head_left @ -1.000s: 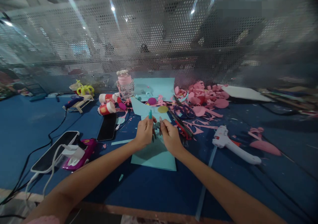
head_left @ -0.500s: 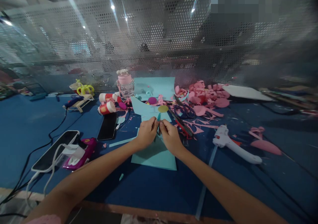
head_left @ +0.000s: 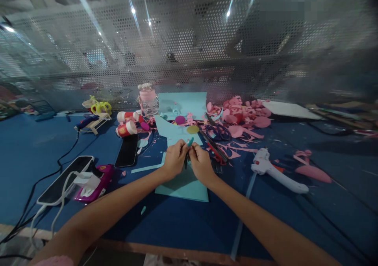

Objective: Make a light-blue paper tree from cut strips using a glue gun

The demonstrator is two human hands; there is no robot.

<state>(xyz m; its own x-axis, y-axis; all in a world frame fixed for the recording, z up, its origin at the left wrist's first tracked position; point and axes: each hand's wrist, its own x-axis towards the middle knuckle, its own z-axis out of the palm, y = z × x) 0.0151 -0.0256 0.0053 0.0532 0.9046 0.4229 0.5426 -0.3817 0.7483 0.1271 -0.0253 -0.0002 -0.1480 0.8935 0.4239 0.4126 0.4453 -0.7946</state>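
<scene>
Over the middle of the table, my left hand (head_left: pixel 174 158) and my right hand (head_left: pixel 202 161) meet, both closed with fingertips pinched together. A small teal piece (head_left: pixel 190 142) sticks up between them, gripped at its lower end; it looks like sheet foam or paper, but I cannot tell which. Something dark and narrow shows below the fingers, too small to make out. Beneath my hands lies a light teal sheet (head_left: pixel 183 191). Just beyond them are a yellow oval (head_left: pixel 193 129) and a purple oval (head_left: pixel 180 120), with a curved teal offcut (head_left: pixel 165 127) beside them.
To the right lies a white glue gun (head_left: pixel 274 171). Scissors (head_left: pixel 217 132) rest by a heap of pink scraps (head_left: pixel 239 114). At left are a black phone (head_left: pixel 126 151), a white-cased phone (head_left: pixel 65 181), a magenta device (head_left: pixel 103 183) with cables, and red-and-white bottles (head_left: pixel 126 128).
The teal piece between my fingertips has tilted to the right and shows more of its face. Both hands stay together in nearly the same place.
</scene>
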